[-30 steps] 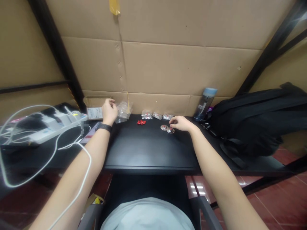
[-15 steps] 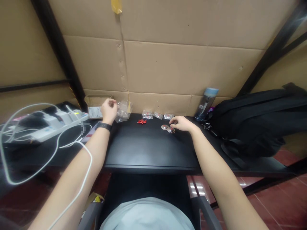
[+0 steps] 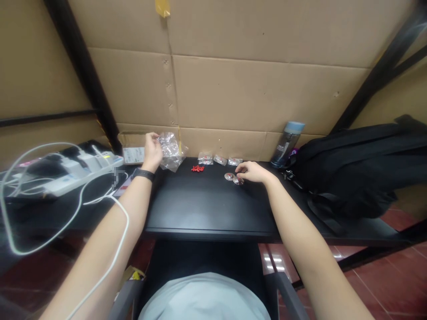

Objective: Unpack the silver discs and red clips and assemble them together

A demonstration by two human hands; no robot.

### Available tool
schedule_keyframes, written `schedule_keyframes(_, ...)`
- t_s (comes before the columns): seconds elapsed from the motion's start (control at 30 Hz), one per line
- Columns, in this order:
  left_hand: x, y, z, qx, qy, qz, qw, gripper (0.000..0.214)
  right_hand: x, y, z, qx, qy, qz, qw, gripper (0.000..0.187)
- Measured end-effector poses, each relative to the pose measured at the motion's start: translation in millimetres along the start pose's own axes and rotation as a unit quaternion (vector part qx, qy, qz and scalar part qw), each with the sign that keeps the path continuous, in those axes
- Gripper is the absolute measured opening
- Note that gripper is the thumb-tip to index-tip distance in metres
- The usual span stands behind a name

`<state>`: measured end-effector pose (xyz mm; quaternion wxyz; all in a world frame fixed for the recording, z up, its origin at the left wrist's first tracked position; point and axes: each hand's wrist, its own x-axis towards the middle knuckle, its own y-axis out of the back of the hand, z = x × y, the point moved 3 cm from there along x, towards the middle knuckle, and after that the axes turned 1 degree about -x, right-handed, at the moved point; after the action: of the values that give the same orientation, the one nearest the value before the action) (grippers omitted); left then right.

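Note:
My left hand (image 3: 153, 152), with a black band on its wrist, is closed at the back left of the table, pinching a clear plastic bag (image 3: 172, 153) that spreads out to its right. My right hand (image 3: 250, 171) is closed over the edge of a shiny metal disc (image 3: 238, 181) with a red spot, shaped like a finger cymbal. A second such metal disc (image 3: 229, 176) lies on the table just left of it. Further left is a small heap of red pieces (image 3: 198, 169), too small to make out. Behind these lie three small clear packets (image 3: 205, 158) with red bits inside.
A cardboard box (image 3: 133, 141) with a white label stands behind my left hand. On the left are a white power strip (image 3: 76, 178) and looping cables. A blue-capped bottle (image 3: 287, 144) and a black backpack (image 3: 360, 169) occupy the right side, against the cardboard wall (image 3: 227, 93).
My left hand has risen slightly, and the clear plastic bag has lifted and spread wider with it. My right hand and the metal discs have stayed in place.

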<state>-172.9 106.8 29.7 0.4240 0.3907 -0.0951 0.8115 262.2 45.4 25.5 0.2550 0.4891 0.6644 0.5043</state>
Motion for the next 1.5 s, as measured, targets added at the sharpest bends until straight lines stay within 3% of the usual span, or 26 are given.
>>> schedule_keyframes(0.23, -2, -0.9, -7, 0.026, 0.016, 0.004, 1.000, 0.039, -1, 1, -1, 0.002, 0.000, -0.005, 1.000, 0.019)
schedule_keyframes(0.33, -3, -6.4, -13, 0.061, 0.028, -0.072, 0.995, 0.044, -1, 0, -2, 0.010, 0.001, -0.012, 1.000, 0.019)
schedule_keyframes(0.47, -4, -9.1, -12, 0.148, -0.009, -0.195, 0.970, 0.038, -2, 0, -5, 0.019, -0.003, -0.023, 1.000, 0.019)
schedule_keyframes(0.57, 1, 3.0, -7, 0.225, -0.020, -0.257, 0.940, 0.033, -3, 1, -7, 0.017, -0.003, -0.032, 0.999, 0.019)
schedule_keyframes(0.7, 8, 33.4, -10, 0.314, 0.041, -0.361, 0.877, 0.032, -4, 2, -7, 0.014, 0.001, -0.031, 0.999, 0.019)
schedule_keyframes(0.83, 8, 53.3, -21, 0.370, 0.084, -0.363, 0.851, 0.039, -4, 3, -9, 0.015, -0.004, -0.027, 1.000, 0.019)
schedule_keyframes(1.03, -6, 40.8, -27, 0.336, 0.081, -0.352, 0.870, 0.040, -7, 6, -17, 0.023, 0.005, -0.029, 0.999, 0.017)
schedule_keyframes(1.13, -8, 42.0, -25, 0.322, 0.101, -0.338, 0.878, 0.043, -7, 6, -17, 0.027, 0.008, -0.028, 0.999, 0.017)
schedule_keyframes(1.2, -8, 44.2, -19, 0.277, 0.109, -0.358, 0.885, 0.044, -6, 5, -14, 0.028, 0.006, -0.027, 0.999, 0.018)
schedule_keyframes(1.27, -12, 42.4, -5, 0.182, 0.112, -0.418, 0.883, 0.045, -4, 3, -11, 0.030, 0.009, -0.024, 0.999, 0.019)
schedule_keyframes(1.37, -27, 29.4, 28, 0.023, 0.111, -0.528, 0.842, 0.046, -3, 0, -7, 0.034, 0.012, -0.028, 0.999, 0.020)
schedule_keyframes(1.43, -39, 14.5, 52, -0.018, 0.083, -0.554, 0.828, 0.043, -3, 1, -5, 0.031, 0.009, -0.027, 0.999, 0.019)
schedule_keyframes(1.5, -51, -4.4, 72, -0.044, 0.042, -0.547, 0.835, 0.042, -3, 3, -5, 0.023, 0.004, -0.019, 1.000, 0.020)
